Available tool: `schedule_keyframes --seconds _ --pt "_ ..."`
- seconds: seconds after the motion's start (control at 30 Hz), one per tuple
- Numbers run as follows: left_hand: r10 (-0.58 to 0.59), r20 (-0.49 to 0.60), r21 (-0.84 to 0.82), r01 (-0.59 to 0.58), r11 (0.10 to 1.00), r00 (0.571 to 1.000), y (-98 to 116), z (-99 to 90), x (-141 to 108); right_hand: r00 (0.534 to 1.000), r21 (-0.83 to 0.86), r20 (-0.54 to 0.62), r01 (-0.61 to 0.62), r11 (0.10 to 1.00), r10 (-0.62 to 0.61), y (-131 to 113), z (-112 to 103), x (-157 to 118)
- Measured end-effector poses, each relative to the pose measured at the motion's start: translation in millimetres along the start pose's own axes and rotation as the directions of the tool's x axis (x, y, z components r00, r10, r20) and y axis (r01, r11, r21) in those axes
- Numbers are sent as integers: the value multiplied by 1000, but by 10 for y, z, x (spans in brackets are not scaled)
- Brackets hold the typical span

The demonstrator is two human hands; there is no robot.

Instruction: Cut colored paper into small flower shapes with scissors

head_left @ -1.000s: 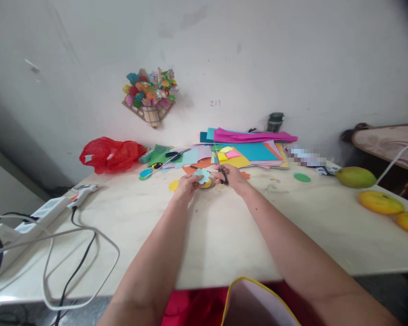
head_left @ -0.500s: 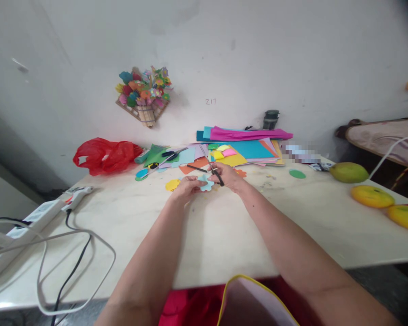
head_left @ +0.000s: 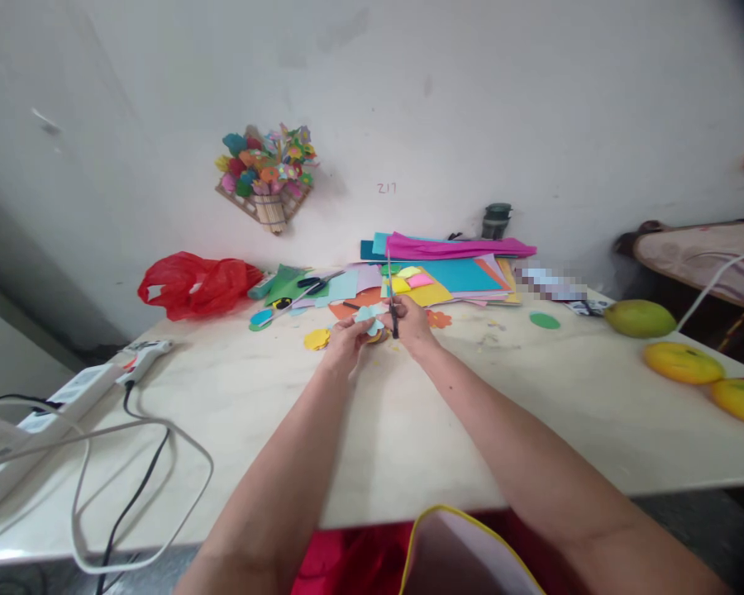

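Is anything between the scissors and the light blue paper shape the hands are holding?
Nothing visible. The left hand holds the light blue paper shape, and the scissors in the right hand are right at its edge.

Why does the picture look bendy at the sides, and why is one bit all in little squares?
Head view: the wide lens curves the table edge and darkens the top right corner; light is soft and even, with faint shadows. A patch behind the paper stack is pixelated. The left hand and right hand look small and slightly soft.
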State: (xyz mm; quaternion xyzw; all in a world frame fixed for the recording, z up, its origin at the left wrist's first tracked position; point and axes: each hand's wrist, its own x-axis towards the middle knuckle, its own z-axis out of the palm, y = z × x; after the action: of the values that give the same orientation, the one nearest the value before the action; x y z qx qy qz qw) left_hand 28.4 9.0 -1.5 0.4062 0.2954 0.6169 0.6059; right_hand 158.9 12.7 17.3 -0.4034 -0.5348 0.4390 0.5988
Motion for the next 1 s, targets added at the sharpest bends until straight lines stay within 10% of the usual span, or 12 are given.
schedule_keyframes --seconds 0.23,0.47,1.0 --pt "36 -85 76 -30 997 996 89 -98 58 968 -113 217 -106 988 128 -52 -224 28" --pt "39 -79 97 -32 995 996 107 -148 75 838 -262 514 -50 964 183 -19 -458 84" --pt "27 -35 113 -23 993 999 117 -159 72 781 -335 558 -98 937 281 -65 -483 51"
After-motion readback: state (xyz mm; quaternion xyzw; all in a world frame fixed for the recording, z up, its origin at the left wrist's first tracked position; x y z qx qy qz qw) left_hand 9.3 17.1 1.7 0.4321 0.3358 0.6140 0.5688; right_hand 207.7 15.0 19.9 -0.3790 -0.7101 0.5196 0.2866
